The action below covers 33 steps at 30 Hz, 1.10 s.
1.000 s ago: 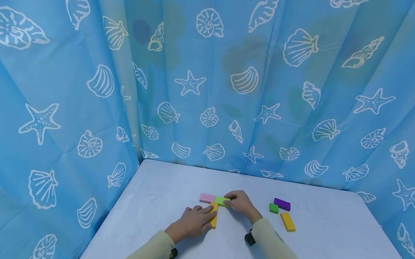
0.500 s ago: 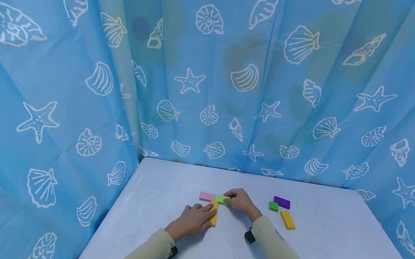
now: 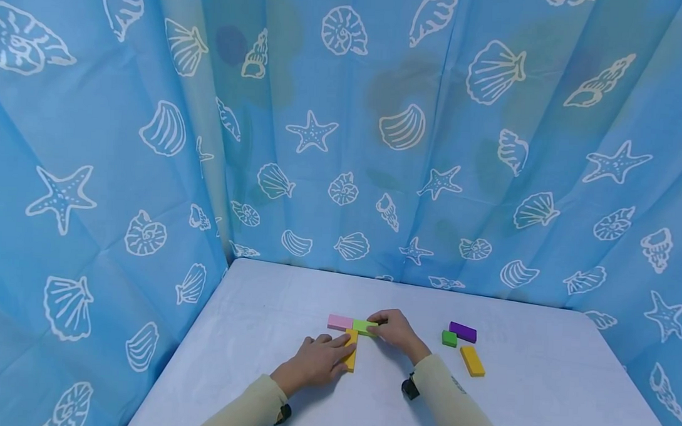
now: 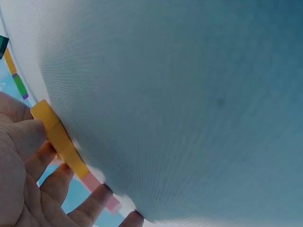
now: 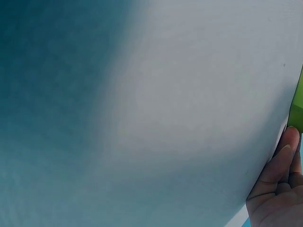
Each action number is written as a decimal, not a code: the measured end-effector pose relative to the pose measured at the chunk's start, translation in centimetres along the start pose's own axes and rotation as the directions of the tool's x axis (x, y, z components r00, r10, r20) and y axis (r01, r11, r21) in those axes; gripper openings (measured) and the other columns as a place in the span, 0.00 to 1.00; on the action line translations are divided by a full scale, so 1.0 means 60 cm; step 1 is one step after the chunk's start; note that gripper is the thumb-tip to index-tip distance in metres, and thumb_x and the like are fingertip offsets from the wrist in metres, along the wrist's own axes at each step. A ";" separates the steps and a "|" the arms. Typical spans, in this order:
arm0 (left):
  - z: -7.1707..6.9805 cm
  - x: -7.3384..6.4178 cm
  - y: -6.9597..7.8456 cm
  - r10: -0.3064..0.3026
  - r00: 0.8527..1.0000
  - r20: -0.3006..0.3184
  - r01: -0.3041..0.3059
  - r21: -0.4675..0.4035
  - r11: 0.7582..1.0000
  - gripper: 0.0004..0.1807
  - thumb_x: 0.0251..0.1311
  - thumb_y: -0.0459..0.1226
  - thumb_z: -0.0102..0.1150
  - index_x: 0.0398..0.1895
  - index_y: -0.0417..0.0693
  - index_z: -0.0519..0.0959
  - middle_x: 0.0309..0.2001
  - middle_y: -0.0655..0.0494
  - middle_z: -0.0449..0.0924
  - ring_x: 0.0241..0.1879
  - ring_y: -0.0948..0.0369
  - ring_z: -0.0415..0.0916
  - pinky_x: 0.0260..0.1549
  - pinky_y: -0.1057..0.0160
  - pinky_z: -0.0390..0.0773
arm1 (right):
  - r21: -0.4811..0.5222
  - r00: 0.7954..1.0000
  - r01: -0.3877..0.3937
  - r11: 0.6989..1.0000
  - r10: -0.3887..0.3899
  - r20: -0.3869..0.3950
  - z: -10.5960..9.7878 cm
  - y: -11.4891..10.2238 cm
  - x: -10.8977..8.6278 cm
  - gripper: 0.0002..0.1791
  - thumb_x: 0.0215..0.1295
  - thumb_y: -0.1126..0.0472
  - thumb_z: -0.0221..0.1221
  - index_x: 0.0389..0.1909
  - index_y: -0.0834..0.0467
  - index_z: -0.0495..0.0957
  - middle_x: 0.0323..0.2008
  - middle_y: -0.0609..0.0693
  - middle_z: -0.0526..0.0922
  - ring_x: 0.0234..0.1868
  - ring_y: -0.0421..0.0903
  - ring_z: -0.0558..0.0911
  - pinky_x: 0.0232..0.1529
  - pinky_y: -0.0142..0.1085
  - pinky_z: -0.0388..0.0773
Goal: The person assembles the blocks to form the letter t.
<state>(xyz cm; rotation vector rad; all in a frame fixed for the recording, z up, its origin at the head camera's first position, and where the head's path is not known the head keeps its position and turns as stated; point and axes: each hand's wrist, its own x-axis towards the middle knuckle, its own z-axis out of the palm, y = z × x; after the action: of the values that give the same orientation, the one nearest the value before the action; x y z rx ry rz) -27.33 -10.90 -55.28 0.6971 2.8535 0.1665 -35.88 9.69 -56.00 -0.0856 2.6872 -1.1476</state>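
Note:
In the head view, my left hand lies over a yellow block, fairly straight fingers across its top. The left wrist view shows the thumb touching the side of this yellow block. My right hand pinches the right end of a light green block; the right wrist view has the thumb tip against that green block. End to end with it on the left lies a pink block. The yellow block's far end meets the row where pink and light green join, making a T shape.
Toward the right of the white-covered table lie a purple block, a small green block and a second yellow block. A blue shell-print curtain hangs along the back and left edges.
The head view has tilted slightly, so everything sits a little higher in it. Both hands and the blocks keep the same places on the table.

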 end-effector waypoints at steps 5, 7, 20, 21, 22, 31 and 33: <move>-0.001 -0.001 0.001 -0.002 1.000 0.000 0.002 0.004 1.000 0.30 0.70 0.58 0.49 0.74 0.72 0.62 0.76 0.67 0.58 0.69 0.51 0.65 0.61 0.38 0.70 | 0.001 1.000 0.008 1.000 -0.008 0.002 0.001 0.002 0.001 0.11 0.62 0.57 0.67 0.45 0.56 0.86 0.44 0.50 0.85 0.45 0.48 0.78 0.57 0.48 0.78; -0.001 -0.001 0.001 -0.003 1.000 0.001 0.003 0.004 1.000 0.30 0.70 0.58 0.49 0.74 0.72 0.62 0.76 0.67 0.58 0.69 0.51 0.65 0.61 0.38 0.70 | 0.002 1.000 0.009 1.000 -0.009 0.002 0.001 0.002 0.001 0.11 0.62 0.57 0.67 0.44 0.56 0.86 0.44 0.50 0.85 0.45 0.48 0.78 0.57 0.48 0.78; 0.000 -0.003 0.001 -0.005 1.000 0.008 0.005 0.005 1.000 0.29 0.70 0.57 0.48 0.74 0.72 0.62 0.76 0.68 0.58 0.69 0.52 0.65 0.61 0.38 0.69 | 0.010 1.000 0.001 1.000 -0.001 0.011 0.002 0.006 0.003 0.11 0.63 0.57 0.66 0.45 0.55 0.86 0.45 0.50 0.84 0.46 0.48 0.77 0.57 0.48 0.78; 0.000 -0.003 0.001 -0.005 1.000 0.008 0.005 0.005 1.000 0.29 0.70 0.57 0.48 0.74 0.72 0.62 0.76 0.68 0.58 0.69 0.52 0.65 0.61 0.38 0.69 | 0.011 1.000 0.000 1.000 0.000 0.012 0.002 0.007 0.003 0.11 0.63 0.57 0.66 0.45 0.55 0.86 0.45 0.51 0.84 0.46 0.48 0.77 0.57 0.48 0.78; 0.001 -0.003 0.001 -0.006 1.000 0.009 0.006 0.004 1.000 0.29 0.70 0.57 0.48 0.74 0.72 0.62 0.76 0.68 0.58 0.69 0.51 0.65 0.61 0.38 0.69 | 0.011 1.000 -0.001 1.000 0.000 0.013 0.002 0.007 0.003 0.11 0.63 0.57 0.66 0.45 0.55 0.86 0.45 0.51 0.84 0.46 0.48 0.77 0.57 0.48 0.78; 0.001 0.001 -0.002 -0.005 1.000 0.019 0.005 -0.017 1.000 0.29 0.71 0.57 0.47 0.74 0.72 0.61 0.76 0.67 0.57 0.70 0.50 0.64 0.61 0.37 0.68 | 0.010 1.000 -0.006 1.000 0.006 0.014 0.001 0.001 0.003 0.11 0.64 0.58 0.65 0.45 0.56 0.86 0.46 0.51 0.84 0.45 0.48 0.77 0.57 0.48 0.78; 0.002 0.002 -0.003 -0.005 1.000 0.017 0.005 -0.019 1.000 0.29 0.71 0.57 0.48 0.74 0.72 0.61 0.76 0.67 0.57 0.70 0.50 0.64 0.62 0.36 0.67 | 0.008 1.000 -0.006 1.000 0.006 0.014 0.001 0.000 0.002 0.11 0.64 0.58 0.65 0.45 0.55 0.86 0.46 0.51 0.84 0.46 0.48 0.77 0.57 0.48 0.78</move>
<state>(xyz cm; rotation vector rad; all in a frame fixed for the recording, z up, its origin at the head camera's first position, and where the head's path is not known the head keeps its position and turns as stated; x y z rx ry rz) -27.50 -10.97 -55.45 0.6841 2.8333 0.1859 -35.98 9.62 -56.04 -0.0833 2.6692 -1.1514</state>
